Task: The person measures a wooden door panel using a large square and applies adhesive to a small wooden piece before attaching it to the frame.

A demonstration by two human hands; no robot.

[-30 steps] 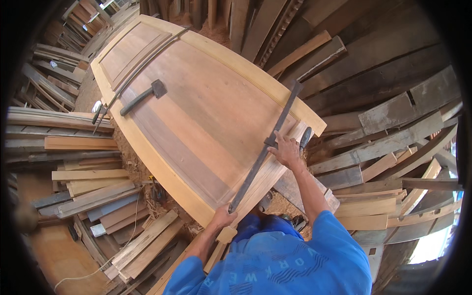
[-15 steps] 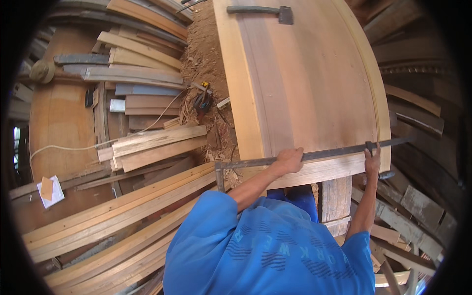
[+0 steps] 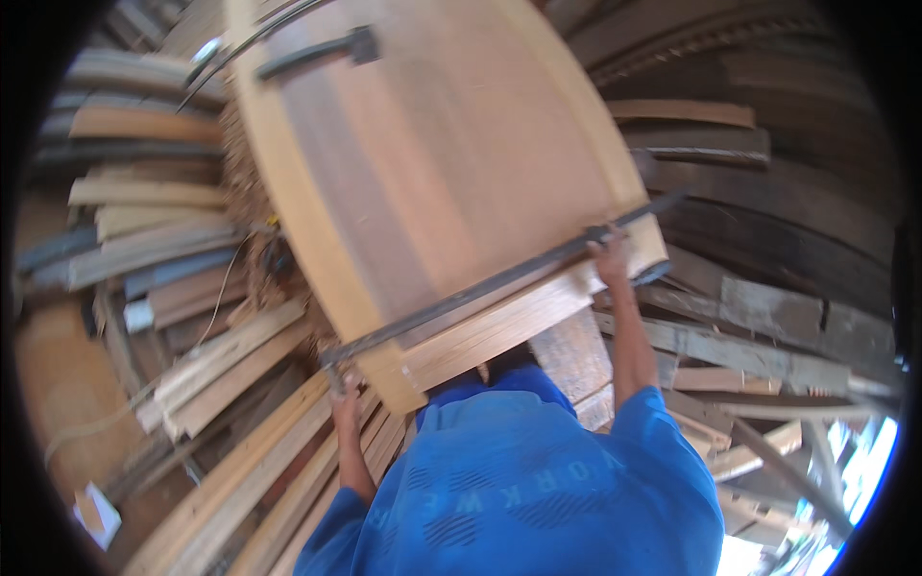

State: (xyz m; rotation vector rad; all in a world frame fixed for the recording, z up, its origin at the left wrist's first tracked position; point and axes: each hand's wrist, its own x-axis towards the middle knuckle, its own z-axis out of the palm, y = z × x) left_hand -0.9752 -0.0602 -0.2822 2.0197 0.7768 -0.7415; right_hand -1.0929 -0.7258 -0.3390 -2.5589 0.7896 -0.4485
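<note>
A long dark metal bar clamp [image 3: 490, 280] lies across the near end of a wooden door panel [image 3: 423, 154] made of boards in several shades. My left hand [image 3: 345, 396] grips the clamp's left end, just off the panel's left edge. At the right edge, my right hand [image 3: 611, 259] is closed around the clamp by its sliding jaw. Both hands are somewhat blurred. Toward the panel's far end rests a hatchet [image 3: 322, 55] with a dark handle.
A second dark bar [image 3: 254, 40] crosses the panel's far left corner. Stacked planks [image 3: 230, 461] lie to the left, with wood shavings beside the panel. More boards [image 3: 749, 350] are piled on the right. A pale cord [image 3: 216, 312] runs over the left-hand wood.
My left hand has gone from the middle of the bar to its left end. My right hand stays by the sliding jaw. The whole view has turned and shifted.
</note>
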